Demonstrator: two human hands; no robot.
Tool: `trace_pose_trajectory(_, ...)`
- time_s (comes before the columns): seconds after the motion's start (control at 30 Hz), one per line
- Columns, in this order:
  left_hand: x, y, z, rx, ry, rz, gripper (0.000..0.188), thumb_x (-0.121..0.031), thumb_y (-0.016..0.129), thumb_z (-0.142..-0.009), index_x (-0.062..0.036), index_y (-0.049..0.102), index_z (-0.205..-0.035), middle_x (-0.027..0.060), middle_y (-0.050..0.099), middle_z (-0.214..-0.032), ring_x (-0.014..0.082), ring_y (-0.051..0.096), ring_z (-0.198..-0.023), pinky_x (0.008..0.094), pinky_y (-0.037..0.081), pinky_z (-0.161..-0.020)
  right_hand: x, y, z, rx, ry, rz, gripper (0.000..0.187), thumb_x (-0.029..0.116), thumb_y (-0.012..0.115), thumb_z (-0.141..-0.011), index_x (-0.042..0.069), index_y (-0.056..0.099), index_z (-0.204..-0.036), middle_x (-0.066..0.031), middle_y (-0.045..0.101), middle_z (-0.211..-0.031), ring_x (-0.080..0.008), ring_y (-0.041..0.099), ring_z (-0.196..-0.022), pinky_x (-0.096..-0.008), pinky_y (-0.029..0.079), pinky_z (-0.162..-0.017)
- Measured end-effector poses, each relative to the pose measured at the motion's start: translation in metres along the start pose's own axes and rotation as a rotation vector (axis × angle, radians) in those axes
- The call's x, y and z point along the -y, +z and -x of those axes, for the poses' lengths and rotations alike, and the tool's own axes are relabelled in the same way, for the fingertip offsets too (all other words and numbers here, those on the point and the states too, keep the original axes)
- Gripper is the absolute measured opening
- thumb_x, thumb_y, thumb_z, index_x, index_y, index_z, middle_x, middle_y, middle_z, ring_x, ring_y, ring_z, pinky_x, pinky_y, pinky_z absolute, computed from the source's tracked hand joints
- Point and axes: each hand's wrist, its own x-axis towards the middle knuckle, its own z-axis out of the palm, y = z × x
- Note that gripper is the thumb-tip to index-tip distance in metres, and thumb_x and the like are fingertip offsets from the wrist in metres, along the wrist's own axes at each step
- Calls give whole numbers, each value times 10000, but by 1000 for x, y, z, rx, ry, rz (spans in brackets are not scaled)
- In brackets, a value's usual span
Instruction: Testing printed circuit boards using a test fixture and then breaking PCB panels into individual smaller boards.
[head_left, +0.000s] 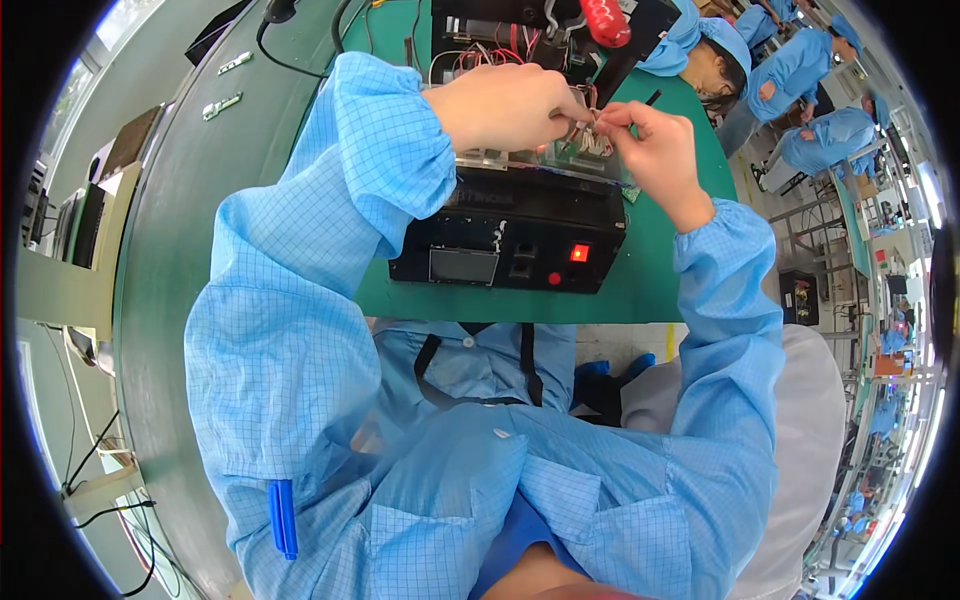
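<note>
Basically, your right grip [655,150] pinches thin wiring [595,143] at the far side of the black box [545,235] on the desk [655,285], left grip [512,106] alongside, hold unclear; wiring looks light, floppy, probably fragile, so grab near the ends.

Two grips [510,105] [655,152], one lit red switch [579,253]

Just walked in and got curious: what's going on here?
Someone in a blue checked smock is working bare-handed over a black device on a green bench. The left hand and right hand pinch close together beside thin wires; exactly what they grip is unclear. The device's square red light is on.
</note>
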Motion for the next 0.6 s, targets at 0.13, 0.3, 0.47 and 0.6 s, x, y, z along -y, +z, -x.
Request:
trace_pose_trajectory(0.13, -4, -5, -1, 16, 8, -81, 382, -169, 507, -857, -249, 686, -1185, 108, 703, -881, 288, 675, -780, 422, 544, -736, 2, 1, 3, 34, 21, 73, 78, 5, 704, -784, -27, 685, -852, -112, 729, -849, -126, 668, -645, -258, 518, -574)
trace_pose_trajectory(0.3, 0, -3, 0, -19, 36, -72, 392, -132, 520, -846, -249, 690, -1179, 112, 704, -898, 302, 672, -784, 425, 545, -733, 3, -1, -1, 34, 106, 42, 86, 3, 713, -778, -22, 693, -858, -113, 728, -851, -105, 662, -663, -251, 521, -593)
trace_pose_trajectory(0.47, -2, -6, -3, 69, -30, -91, 414, -114, 519, -836, -253, 685, -1190, 114, 703, -910, 292, 669, -772, 428, 539, -722, 2, 1, 4, 25, 31, 80, 73, 1, 706, -779, -17, 690, -849, -121, 726, -846, -128, 665, -642, -251, 517, -581)
trace_pose_trajectory(0.6, 2, 0, -2, 5, 34, -62, 432, -101, 506, -833, -255, 680, -1198, 113, 705, -902, 291, 669, -768, 426, 537, -716, 2, -1, 0, -2, 22, 67, 66, 6, 700, -785, -13, 690, -848, -121, 725, -843, -142, 679, -657, -257, 517, -579)
